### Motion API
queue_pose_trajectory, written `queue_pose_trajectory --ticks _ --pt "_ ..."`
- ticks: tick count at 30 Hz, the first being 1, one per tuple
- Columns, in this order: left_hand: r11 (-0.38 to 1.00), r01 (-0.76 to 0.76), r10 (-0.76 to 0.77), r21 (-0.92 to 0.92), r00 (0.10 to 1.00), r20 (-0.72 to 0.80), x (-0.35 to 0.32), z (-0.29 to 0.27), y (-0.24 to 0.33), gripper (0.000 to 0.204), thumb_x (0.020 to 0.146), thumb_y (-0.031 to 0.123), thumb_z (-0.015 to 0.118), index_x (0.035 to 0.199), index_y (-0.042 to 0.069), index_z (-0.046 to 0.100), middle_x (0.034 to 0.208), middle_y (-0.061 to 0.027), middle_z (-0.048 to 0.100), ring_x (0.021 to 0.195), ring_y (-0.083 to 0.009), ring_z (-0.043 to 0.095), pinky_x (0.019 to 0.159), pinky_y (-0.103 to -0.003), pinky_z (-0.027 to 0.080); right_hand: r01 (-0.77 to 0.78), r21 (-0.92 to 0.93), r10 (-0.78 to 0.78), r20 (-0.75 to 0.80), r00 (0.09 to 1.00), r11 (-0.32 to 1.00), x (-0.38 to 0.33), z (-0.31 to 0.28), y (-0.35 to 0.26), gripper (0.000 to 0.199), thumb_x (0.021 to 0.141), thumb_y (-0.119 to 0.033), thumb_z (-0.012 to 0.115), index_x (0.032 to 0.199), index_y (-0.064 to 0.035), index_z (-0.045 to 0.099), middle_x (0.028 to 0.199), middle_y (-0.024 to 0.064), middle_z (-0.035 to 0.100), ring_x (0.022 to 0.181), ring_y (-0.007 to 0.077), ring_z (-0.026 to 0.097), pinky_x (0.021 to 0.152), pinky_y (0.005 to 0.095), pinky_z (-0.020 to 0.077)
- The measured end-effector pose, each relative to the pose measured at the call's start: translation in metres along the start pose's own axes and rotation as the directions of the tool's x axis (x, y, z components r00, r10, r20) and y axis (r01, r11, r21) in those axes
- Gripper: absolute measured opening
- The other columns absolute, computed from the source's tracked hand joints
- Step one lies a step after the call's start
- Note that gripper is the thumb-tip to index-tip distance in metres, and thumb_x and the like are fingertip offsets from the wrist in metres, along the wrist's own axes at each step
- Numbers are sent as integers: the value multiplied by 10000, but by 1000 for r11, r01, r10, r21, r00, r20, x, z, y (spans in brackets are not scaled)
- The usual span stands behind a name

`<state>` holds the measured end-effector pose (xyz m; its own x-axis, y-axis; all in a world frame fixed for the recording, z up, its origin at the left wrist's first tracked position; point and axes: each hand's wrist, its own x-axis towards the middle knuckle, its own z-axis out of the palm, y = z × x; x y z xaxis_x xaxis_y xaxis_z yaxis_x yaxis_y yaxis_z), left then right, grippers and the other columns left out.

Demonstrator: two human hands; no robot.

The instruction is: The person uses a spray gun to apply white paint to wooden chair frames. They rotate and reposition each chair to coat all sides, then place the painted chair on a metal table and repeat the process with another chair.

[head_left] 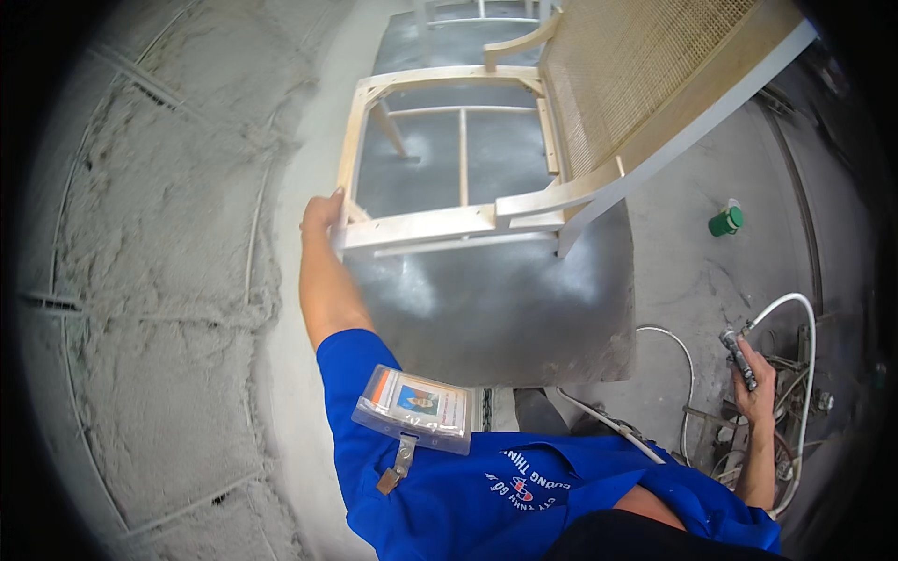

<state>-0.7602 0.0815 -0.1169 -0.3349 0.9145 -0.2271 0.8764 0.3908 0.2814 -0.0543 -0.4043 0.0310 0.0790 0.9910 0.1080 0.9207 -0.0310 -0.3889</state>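
A pale wooden armchair with an open seat frame and a woven cane back stands in front of me. My left hand grips the near-left corner of its seat frame, with some of the fingers hidden behind the wood. Low on the right, away from the chair, my right hand is closed around a spray gun. A white hose curves from the gun down past my forearm.
The chair stands over a dark grey board with whitish patches. Beyond it, part of another pale wooden frame shows. A green container sits on the floor at right, near cluttered hoses and metal parts. Rough grey, dust-coated panels line the left.
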Motion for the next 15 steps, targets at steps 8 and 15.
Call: queue_pose_trajectory --ticks 8,15 --pt "678 216 -133 -703 976 172 -30 45 -63 603 1017 449 613 1160 -132 686 1073 -229 734 978 -322 705 885 -444 534 10 25 -11 73 997 1000 87 -28 34 507 856 39 660 1359 -12 621 1054 224 705 935 378 688 882 396 515" --pt "397 380 -667 -836 745 22 -322 99 -120 564 1052 416 590 1123 -137 671 1010 -169 721 872 -249 690 792 -417 558 93 194 -125 159 979 977 160 -35 144 534 832 45 688 1353 -69 654 1079 201 734 941 353 714 885 366 531"
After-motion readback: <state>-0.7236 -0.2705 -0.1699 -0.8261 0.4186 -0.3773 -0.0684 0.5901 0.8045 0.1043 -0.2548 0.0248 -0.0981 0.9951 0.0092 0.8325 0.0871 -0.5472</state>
